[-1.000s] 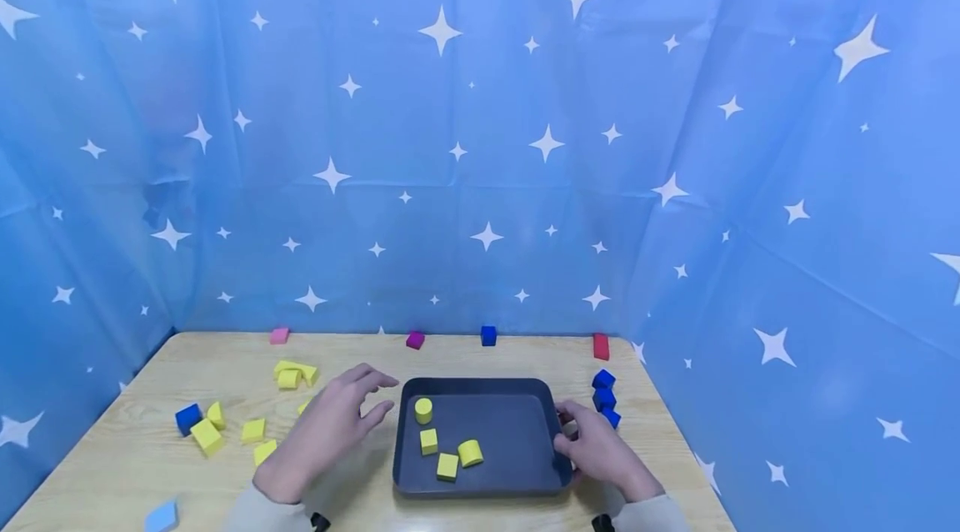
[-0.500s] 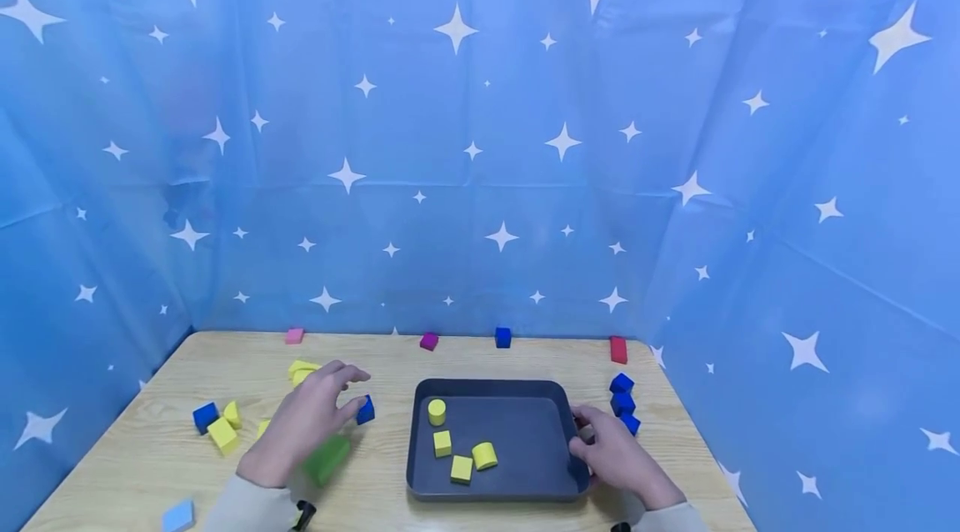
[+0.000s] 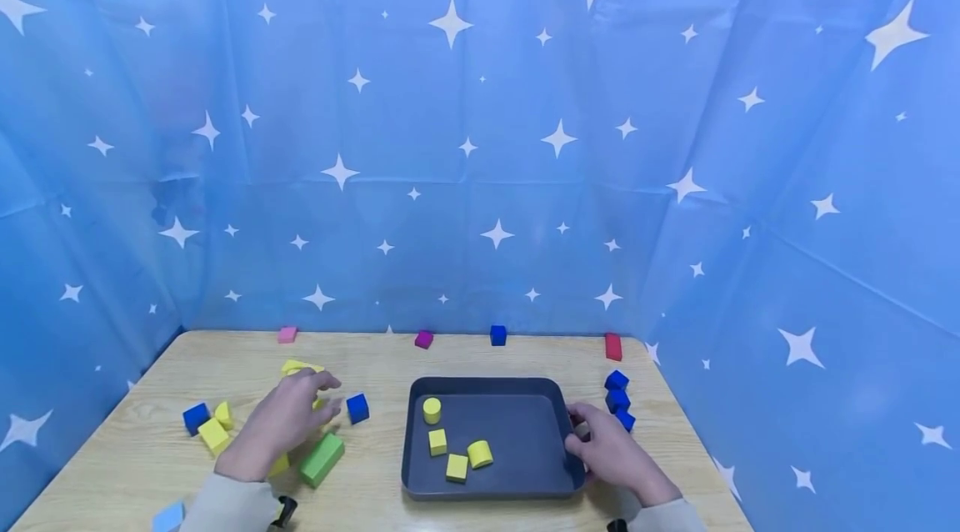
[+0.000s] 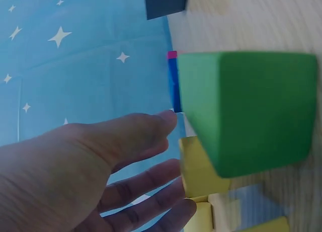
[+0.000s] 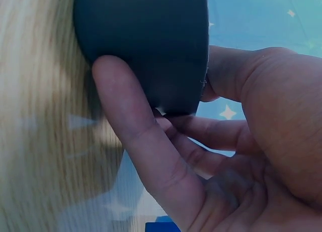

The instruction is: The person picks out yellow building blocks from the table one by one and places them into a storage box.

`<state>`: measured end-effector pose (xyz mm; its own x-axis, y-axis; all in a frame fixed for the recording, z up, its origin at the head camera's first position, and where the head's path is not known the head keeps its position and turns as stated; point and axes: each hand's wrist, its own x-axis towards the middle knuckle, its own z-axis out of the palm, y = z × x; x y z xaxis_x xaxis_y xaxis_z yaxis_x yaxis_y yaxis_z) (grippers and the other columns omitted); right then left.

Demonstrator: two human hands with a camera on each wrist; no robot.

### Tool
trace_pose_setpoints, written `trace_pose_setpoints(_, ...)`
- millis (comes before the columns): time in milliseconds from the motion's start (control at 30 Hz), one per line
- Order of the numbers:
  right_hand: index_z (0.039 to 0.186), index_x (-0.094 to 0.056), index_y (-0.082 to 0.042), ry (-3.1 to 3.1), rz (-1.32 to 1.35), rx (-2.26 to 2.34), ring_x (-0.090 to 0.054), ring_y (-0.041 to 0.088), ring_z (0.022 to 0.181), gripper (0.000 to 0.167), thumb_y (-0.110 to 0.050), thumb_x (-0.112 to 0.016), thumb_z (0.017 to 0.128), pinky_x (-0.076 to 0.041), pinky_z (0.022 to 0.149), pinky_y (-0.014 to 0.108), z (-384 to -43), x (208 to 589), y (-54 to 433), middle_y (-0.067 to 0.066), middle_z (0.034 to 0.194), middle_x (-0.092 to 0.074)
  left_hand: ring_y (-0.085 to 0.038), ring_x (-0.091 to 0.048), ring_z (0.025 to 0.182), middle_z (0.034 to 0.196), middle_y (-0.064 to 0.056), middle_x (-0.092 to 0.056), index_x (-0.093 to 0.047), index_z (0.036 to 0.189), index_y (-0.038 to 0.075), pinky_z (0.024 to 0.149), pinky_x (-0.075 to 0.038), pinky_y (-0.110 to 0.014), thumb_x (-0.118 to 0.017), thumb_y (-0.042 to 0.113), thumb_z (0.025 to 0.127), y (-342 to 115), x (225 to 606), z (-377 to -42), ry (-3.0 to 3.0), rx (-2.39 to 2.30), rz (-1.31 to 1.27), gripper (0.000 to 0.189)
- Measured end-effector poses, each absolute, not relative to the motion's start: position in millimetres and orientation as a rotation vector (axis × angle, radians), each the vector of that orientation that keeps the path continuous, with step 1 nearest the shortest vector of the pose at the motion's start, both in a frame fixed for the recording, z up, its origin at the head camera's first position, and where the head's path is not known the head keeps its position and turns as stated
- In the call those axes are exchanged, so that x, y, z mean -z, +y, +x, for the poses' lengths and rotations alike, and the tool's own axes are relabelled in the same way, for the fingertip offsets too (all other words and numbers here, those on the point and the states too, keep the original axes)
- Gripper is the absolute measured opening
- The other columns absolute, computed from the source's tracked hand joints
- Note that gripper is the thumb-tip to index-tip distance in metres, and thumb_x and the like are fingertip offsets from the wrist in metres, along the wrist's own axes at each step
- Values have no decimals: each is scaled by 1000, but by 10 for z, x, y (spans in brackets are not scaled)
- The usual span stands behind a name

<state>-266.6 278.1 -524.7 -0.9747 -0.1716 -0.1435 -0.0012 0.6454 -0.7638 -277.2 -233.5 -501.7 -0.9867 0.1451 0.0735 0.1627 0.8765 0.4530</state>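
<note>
Currently, the left hand [image 3: 281, 422] is extending among yellow blocks [image 4: 201, 166] at lower left of the frame, grip loose and wide; contact with them cannot be told. A green block [image 3: 322, 459] and a blue cube [image 3: 357, 408] are lying near it on the tabletop [image 3: 367, 478]. At lower centre, the right hand [image 3: 611, 449] is pinching the dark tray [image 3: 528, 444] by its right rim. Four yellow pieces [image 3: 480, 454] are occupying the tray's left half.

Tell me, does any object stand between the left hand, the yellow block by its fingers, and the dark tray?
Between the left hand and the yellow block, nothing visible. Between that block and the tray, the blue cube stands on the table; the green block lies beside this path.
</note>
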Motion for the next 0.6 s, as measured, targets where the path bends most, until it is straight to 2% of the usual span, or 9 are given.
trace_pose_setpoints(167, 162, -59, 7, 2641, -162, 1246, -75, 24, 100, 56, -4, -72, 109, -67, 56, 42, -2646, 5242, 2789, 19, 133, -78, -42, -79, 119, 133, -23, -79, -81, 136, 2, 98, -70, -62, -89, 12, 102, -2349, 5088, -2779, -3023, 711, -234, 36)
trace_pose_setpoints(400, 161, -60, 7, 2631, -171, 1245, -76, 24, 102, 55, -4, -71, 109, -68, 56, 42, -2647, 5290, 2795, 18, 134, -77, -36, -80, 111, 122, -19, -82, -82, 128, -2, 95, -71, -56, -90, 2, 98, -2403, 5156, -2775, -3005, 731, -261, 32)
trace_pose_setpoints(600, 162, -59, 8, 2640, -166, 1247, -75, 24, 101, 57, -4, -72, 108, -68, 55, 42, -2647, 5263, 2798, 18, 134, -77, -34, -80, 109, 118, -18, -82, -82, 126, -3, 94, -72, -55, -91, 2, 98, -2407, 5145, -2801, -3005, 747, -251, 30)
